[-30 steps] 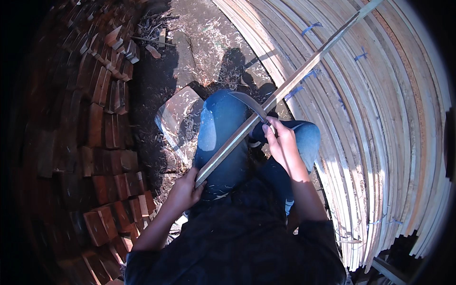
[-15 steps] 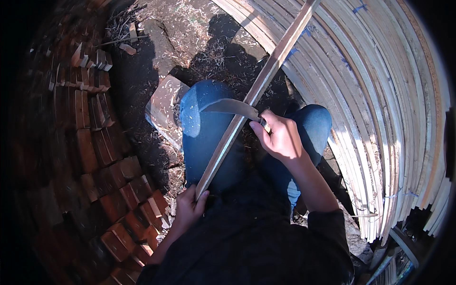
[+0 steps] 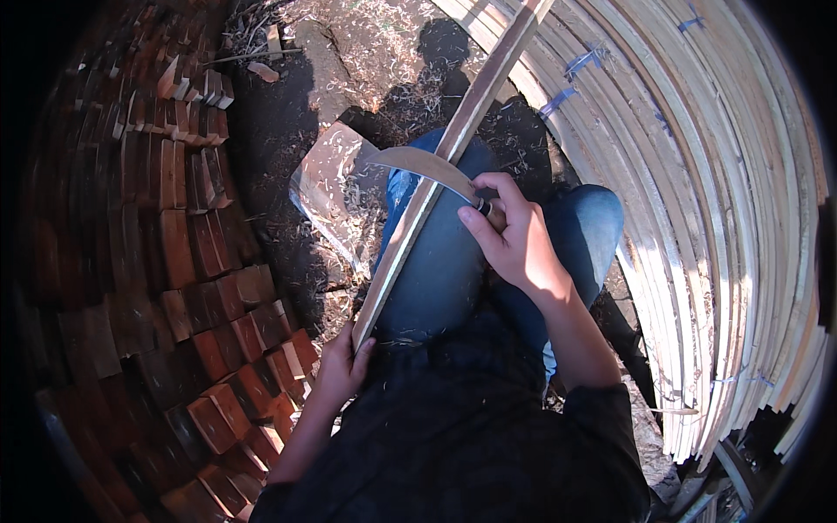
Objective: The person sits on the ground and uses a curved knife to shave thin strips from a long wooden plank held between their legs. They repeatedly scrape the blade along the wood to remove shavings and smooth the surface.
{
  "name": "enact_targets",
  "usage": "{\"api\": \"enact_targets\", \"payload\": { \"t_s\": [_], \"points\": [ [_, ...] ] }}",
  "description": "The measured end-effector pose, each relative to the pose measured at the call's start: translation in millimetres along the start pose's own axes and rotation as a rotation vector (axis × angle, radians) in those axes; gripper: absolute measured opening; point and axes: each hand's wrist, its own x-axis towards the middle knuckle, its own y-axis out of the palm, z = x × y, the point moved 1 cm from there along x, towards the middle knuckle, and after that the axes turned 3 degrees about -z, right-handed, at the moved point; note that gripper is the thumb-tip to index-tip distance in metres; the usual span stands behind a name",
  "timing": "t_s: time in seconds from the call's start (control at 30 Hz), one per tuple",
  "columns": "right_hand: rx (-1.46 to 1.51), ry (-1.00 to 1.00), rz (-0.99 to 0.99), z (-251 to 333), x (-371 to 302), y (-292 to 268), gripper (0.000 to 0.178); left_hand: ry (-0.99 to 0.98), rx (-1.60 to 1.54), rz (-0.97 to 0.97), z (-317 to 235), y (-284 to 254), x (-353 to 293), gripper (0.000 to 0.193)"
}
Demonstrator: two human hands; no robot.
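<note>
A long, narrow wooden strip (image 3: pixel 405 234) slants across my thigh, its near end by my waist and its far end past the top edge of the view. My left hand (image 3: pixel 343 359) is closed round that near end. In my right hand (image 3: pixel 516 234) is a curved knife (image 3: pixel 425 164), gripped by its short wooden handle with the thumb along one side. The blade lies across the strip above my knee, its tip pointing left. Whether the cutting edge touches the wood I cannot tell.
Stacked reddish wooden blocks (image 3: pixel 209 327) rise on the left. Long pale strips (image 3: pixel 663 227), tied with blue cord (image 3: pixel 582 63), lie bundled along the right. A shaving-covered slab (image 3: pixel 330 187) rests beside my knee, and curled shavings (image 3: pixel 366 48) litter the ground ahead.
The knife has tilted and shifted slightly, and my right index finger has lifted and straightened a little. The strip's far end has swung left, and the knee beneath it has shifted to the right.
</note>
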Motion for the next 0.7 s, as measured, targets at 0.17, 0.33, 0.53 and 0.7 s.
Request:
{"api": "enact_targets", "payload": {
  "t_s": [0.17,0.33,0.53,0.7],
  "points": [
    [-0.041,-0.036,-0.019,8,-1,-8,0.023,0.036,-0.055,0.14,4,-18,25,0.017],
    [-0.1,0.01,0.106,14,-5,-5,0.023,0.101,-0.106,-0.013,9,3,26,0.018],
    [-0.321,-0.135,0.062,11,-24,12,0.032,0.154,0.049,-0.104,14,5,19,0.024],
    [-0.476,-0.214,0.024,12,-36,12,0.033,0.178,0.11,-0.113,7,12,7,0.024]
  ]
}}
